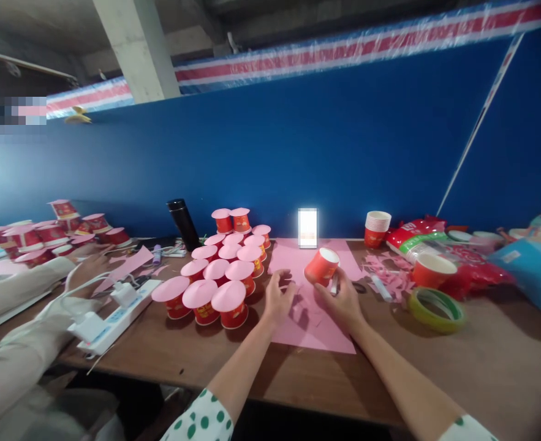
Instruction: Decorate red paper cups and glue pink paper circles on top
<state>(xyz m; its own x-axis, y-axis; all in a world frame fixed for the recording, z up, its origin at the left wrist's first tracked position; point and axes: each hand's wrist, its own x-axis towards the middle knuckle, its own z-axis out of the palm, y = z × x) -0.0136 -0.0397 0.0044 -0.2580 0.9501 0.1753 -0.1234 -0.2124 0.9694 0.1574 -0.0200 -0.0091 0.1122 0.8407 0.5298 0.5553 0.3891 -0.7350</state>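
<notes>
My right hand (342,300) is closed around a red paper cup (320,268), tilted so its white end faces up and away. A small pale object shows beside the fingers at the cup; I cannot make out what it is. To the left of the cup, my left hand (279,299) has its fingers curved and apart, with nothing in them. Both hands are above a pink paper sheet (325,337) on the brown table. Left of my hands stand several red cups topped with pink paper discs (228,296).
A power strip (123,315) and a co-worker's arm (35,331) lie at the left. A black bottle (182,224) and a bright upright screen (308,228) stand behind. Stacked cups (377,229), pink scraps (394,278), a tape roll (437,311) and red plastic packs (476,266) sit right.
</notes>
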